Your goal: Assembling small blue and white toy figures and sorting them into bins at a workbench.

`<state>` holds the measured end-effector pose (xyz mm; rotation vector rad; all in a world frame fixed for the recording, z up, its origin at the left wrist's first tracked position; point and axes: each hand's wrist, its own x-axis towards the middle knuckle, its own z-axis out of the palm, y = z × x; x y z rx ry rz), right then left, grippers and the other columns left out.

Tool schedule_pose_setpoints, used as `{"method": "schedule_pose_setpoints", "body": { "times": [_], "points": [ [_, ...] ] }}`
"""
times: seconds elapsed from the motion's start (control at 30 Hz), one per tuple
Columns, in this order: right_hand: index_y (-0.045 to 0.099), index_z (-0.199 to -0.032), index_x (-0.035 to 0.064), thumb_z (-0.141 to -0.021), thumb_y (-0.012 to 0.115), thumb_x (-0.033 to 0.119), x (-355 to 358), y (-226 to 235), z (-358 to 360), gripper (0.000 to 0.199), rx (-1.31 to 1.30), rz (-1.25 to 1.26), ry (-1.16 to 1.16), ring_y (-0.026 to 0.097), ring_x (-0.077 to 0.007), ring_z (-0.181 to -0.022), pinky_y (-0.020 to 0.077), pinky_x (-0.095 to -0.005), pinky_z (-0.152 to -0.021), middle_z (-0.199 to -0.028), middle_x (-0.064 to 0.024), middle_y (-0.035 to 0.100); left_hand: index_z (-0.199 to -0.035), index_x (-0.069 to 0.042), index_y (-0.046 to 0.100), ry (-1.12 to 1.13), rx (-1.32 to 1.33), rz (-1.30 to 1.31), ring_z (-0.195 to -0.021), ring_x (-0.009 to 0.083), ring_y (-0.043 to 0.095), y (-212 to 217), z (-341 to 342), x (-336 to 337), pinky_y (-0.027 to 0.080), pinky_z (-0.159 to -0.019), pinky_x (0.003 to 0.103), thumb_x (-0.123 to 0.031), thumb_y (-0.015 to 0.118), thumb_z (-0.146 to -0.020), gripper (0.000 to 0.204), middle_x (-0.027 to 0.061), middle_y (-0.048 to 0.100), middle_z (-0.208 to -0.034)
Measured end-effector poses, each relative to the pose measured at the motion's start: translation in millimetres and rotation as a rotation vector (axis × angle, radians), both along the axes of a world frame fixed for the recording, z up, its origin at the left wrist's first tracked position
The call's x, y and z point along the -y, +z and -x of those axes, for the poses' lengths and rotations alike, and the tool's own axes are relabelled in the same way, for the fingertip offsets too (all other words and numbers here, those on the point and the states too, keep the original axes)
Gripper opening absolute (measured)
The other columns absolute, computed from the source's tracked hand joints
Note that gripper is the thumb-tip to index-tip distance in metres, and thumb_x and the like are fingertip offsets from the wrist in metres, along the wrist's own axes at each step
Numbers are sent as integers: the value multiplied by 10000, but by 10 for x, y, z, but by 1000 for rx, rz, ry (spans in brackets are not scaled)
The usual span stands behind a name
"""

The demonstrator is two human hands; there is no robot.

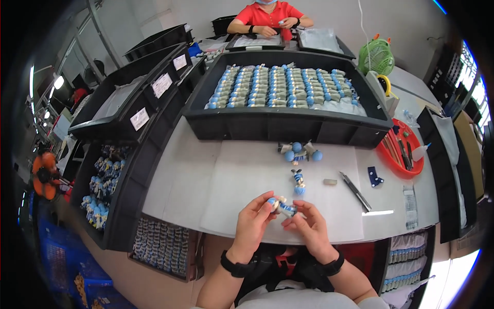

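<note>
A small figurine (pixel 286 208) with a blue cap and blue-and-white body is held between both hands above the near part of the white table. My left hand (pixel 252 221) pinches it at the head end. The fingers of my right hand (pixel 311 226) close on its lower body. Just beyond lies another blue-capped figurine (pixel 298 182) on the white sheet. Farther back, a small cluster of figurines (pixel 299 152) rests against one another near the big black crate.
A large black crate (pixel 288 123) holds rows of figurines. Right of my hands lie a pen-like tool (pixel 355 191), a grey block (pixel 330 182) and a red tray (pixel 406 167) of tools. Black crates (pixel 110 131) stand at left. A green fan (pixel 377 55) and a person in red (pixel 267 18) are beyond.
</note>
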<state>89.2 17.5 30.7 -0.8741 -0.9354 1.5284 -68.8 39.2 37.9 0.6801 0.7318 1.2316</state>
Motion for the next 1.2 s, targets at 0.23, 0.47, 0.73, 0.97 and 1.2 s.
{"method": "schedule_pose_setpoints", "body": {
  "times": [0.23,0.47,0.73,0.97,1.2],
  "points": [
    [437,-1188,-20,-821,586,-26,3,23,-64,396,63,-139,-69,561,-172,-956,497,-307,-814,-1111,-119,519,-1205,-26,505,-15,51,12,-979,158,558,-10,-94,-22,452,-860,283,-97,476,-916,299,108,564,-1142],
    [479,-1109,-36,-848,571,17,9,13,9,282,-40,-53,-8,576,-180,-927,497,-303,-793,-1103,-126,524,-1208,-15,504,-21,39,-49,-980,152,562,-10,44,5,459,-890,301,-69,467,-915,300,127,558,-1152],
    [519,-1060,-24,-795,592,-76,41,-92,18,280,269,-453,-147,553,-162,-951,475,-278,-824,-1093,-117,509,-1198,-17,520,-16,-97,59,-968,134,560,-23,60,63,464,-854,276,-102,495,-911,301,114,555,-1168],
    [453,-1159,-6,-783,592,-96,45,-131,-2,411,189,-322,-176,567,-160,-916,477,-276,-809,-1088,-119,531,-1200,-7,507,-68,-110,-8,-986,145,559,29,13,80,467,-860,284,-133,514,-904,322,102,566,-1151],
    [402,-1221,9,-784,585,-104,56,39,66,487,210,-399,-238,585,-149,-871,481,-266,-774,-985,-115,584,-1186,-3,508,-167,-52,86,-991,134,558,-27,-54,134,472,-878,280,-150,500,-915,308,82,574,-1136]
  ]
}}
